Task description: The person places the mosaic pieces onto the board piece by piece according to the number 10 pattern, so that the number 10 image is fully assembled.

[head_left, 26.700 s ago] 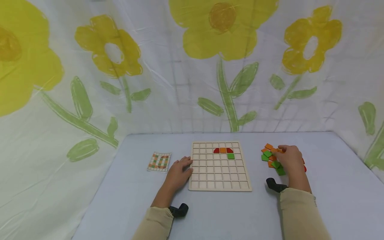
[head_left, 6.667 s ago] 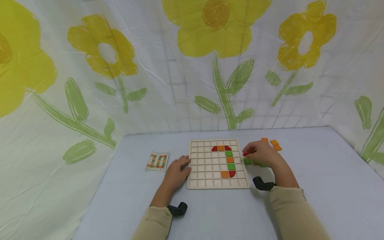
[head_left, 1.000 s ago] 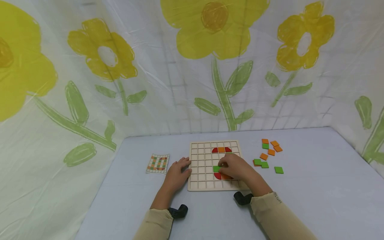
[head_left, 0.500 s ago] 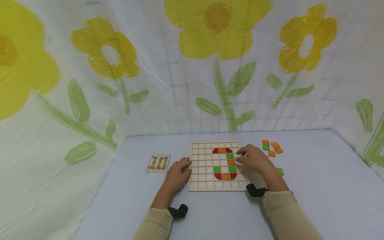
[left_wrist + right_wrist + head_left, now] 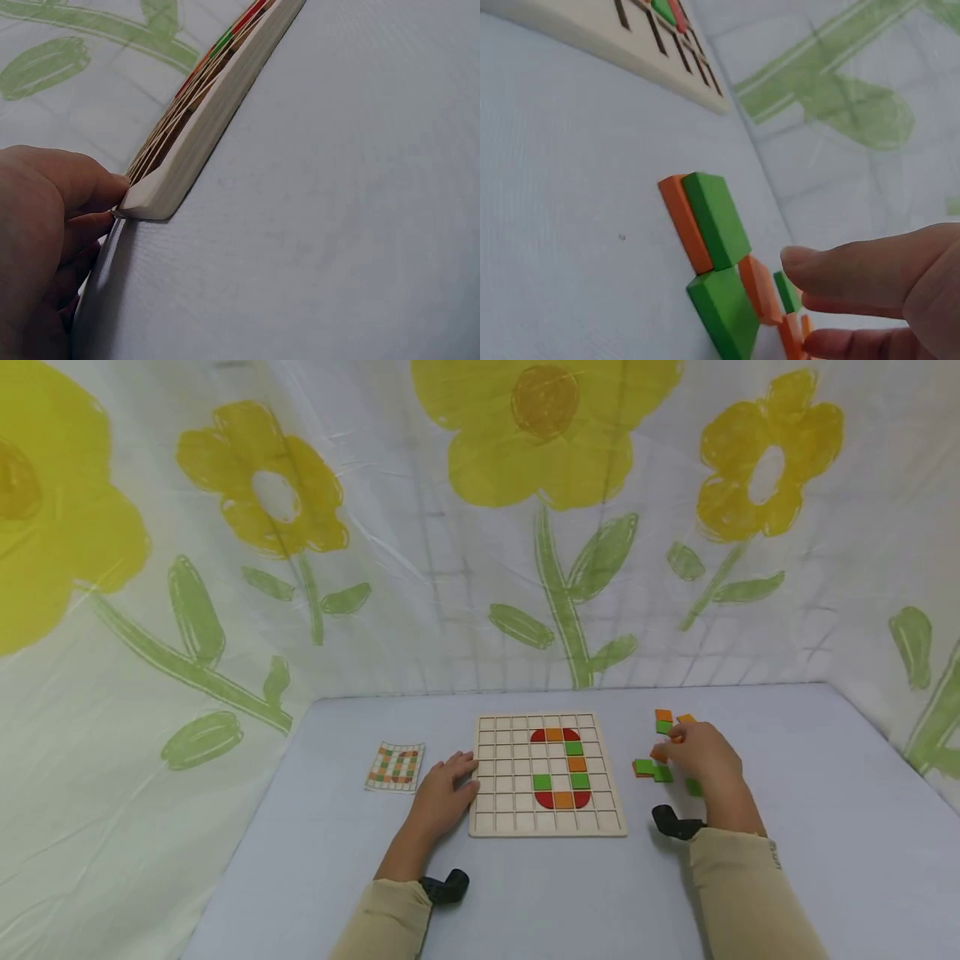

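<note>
A pale wooden grid board [image 5: 495, 822] lies mid-table. On its right half, red rounded corner tiles and square orange and green tiles form a loop with a gap on its left side. A green tile [image 5: 542, 782] sits at the loop's lower left. My left hand [image 5: 442, 797] rests at the board's left edge, its fingertips touching the rim; in the left wrist view they are at the board's corner [image 5: 146, 201]. My right hand [image 5: 708, 760] is over the loose tiles, thumb and finger apart. Its thumb is right at an orange tile [image 5: 760, 289].
Left of the board lies a small card [image 5: 395, 767] printed with a coloured grid pattern. Loose green tiles [image 5: 662, 773] and orange tiles [image 5: 663, 715] are scattered to the right. A white curtain with yellow flowers [image 5: 543, 402] hangs behind the table.
Over the longer span, the tile loop has grown and the loose pile has shrunk. In the last second my right hand has left the green tile on the board and moved right to the loose tiles.
</note>
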{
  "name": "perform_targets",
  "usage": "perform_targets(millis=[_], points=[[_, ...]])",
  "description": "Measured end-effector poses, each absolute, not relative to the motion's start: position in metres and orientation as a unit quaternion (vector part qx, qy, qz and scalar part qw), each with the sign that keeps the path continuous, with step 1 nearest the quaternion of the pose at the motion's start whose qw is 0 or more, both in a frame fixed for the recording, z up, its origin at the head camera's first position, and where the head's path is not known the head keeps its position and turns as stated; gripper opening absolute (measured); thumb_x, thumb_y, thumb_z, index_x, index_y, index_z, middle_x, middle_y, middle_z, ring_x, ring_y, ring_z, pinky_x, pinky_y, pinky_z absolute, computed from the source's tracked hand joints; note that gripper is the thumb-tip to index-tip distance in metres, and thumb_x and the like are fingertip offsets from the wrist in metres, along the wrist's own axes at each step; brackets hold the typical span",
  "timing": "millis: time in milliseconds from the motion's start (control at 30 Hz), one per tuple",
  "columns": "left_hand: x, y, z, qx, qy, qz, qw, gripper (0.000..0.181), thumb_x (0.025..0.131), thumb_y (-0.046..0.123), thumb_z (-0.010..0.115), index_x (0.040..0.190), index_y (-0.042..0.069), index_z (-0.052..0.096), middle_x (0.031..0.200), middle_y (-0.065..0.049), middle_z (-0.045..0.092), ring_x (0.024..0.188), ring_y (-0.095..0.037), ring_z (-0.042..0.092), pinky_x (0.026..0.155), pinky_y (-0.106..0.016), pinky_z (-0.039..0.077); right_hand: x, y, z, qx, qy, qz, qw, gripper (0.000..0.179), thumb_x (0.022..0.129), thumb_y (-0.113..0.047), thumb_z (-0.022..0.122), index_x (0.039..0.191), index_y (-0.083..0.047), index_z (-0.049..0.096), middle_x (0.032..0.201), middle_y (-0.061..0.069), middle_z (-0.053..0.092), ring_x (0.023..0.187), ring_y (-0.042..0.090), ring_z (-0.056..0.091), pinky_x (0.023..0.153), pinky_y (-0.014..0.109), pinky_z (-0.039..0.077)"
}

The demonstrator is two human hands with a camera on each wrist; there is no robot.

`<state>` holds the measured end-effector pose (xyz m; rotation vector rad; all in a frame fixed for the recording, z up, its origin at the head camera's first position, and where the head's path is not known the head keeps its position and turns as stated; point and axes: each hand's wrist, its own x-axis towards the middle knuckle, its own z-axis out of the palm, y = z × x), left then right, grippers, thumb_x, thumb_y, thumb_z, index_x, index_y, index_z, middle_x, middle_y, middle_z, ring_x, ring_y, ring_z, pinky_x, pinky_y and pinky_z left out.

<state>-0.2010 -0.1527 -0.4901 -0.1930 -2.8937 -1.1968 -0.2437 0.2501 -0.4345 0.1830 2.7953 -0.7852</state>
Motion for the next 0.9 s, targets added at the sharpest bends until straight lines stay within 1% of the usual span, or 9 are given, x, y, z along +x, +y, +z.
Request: perform_targets(millis=[133,333,433,567,733,800,900], points=[[-0.201,-0.153,-0.49,-0.06,-0.922,-0.382,0.003,0.039,0.096,0.026,0.062,0.133,0.013,0.063,0.147,0.0,0.052,0.144,-0.02,0.038,0.125,-0.043,0.021,-0.246,0.25,-0.442,0.045,0.957,-0.269,0.1,0.049,0.09,-0.032,0.064,0.125,0.002,0.062,0.123,0.026,0.06,0.107,0.04,0.056,0.077,0.047,0.051],[-0.201,-0.153,-0.491,-0.062,-0.922,-0.382,0.005,0.039,0.096,0.026,0.062,0.133,0.012,0.063,0.147,0.0,0.052,0.144,-0.021,0.038,0.124,-0.044,0.021,-0.25,0.238,-0.451,0.01,0.961,-0.269,0.069,0.036,0.089,-0.02,0.067,0.119,0.0,0.066,0.112,0.023,0.062,0.098,0.036,0.059,0.076,0.048,0.051],[-0.202,-0.153,-0.49,-0.058,-0.922,-0.383,0.003,0.039,0.096,0.027,0.063,0.133,0.013,0.063,0.147,0.001,0.052,0.144,-0.019,0.038,0.125,-0.042,0.02,-0.252,0.231,-0.454,-0.008,0.959,-0.278,0.059,0.031,0.088,-0.014,0.067,0.116,-0.001,0.068,0.109,0.021,0.063,0.097,0.035,0.059,0.08,0.049,0.051],[-0.201,-0.152,-0.49,-0.062,-0.921,-0.386,0.004,0.039,0.096,0.025,0.063,0.132,0.012,0.063,0.147,0.0,0.052,0.144,-0.021,0.038,0.124,-0.044,0.021,-0.254,0.223,-0.456,-0.027,0.954,-0.295,0.053,0.03,0.087,-0.007,0.067,0.118,-0.003,0.068,0.112,0.021,0.064,0.101,0.034,0.058,0.086,0.051,0.051],[-0.201,-0.152,-0.488,-0.063,-0.919,-0.39,0.004,0.039,0.096,0.024,0.062,0.132,0.011,0.063,0.147,-0.001,0.052,0.144,-0.022,0.039,0.124,-0.044,0.021,-0.255,0.213,-0.457,-0.045,0.946,-0.315,0.062,0.038,0.085,0.004,0.062,0.121,-0.006,0.067,0.121,0.019,0.064,0.111,0.036,0.057,0.096,0.054,0.049],[-0.201,-0.152,-0.489,-0.064,-0.919,-0.389,0.005,0.039,0.096,0.024,0.062,0.132,0.011,0.063,0.147,-0.001,0.052,0.144,-0.023,0.039,0.124,-0.045,0.022,-0.255,0.21,-0.457,-0.049,0.943,-0.32,0.07,0.039,0.085,0.003,0.062,0.122,-0.006,0.067,0.122,0.018,0.063,0.112,0.036,0.056,0.097,0.055,0.049],[-0.201,-0.152,-0.489,-0.064,-0.919,-0.388,0.005,0.039,0.096,0.024,0.062,0.132,0.011,0.063,0.147,-0.001,0.052,0.144,-0.023,0.039,0.124,-0.045,0.022,-0.254,0.209,-0.455,-0.045,0.945,-0.314,0.078,0.036,0.087,-0.006,0.065,0.124,-0.005,0.066,0.121,0.019,0.063,0.109,0.035,0.057,0.093,0.052,0.051]])
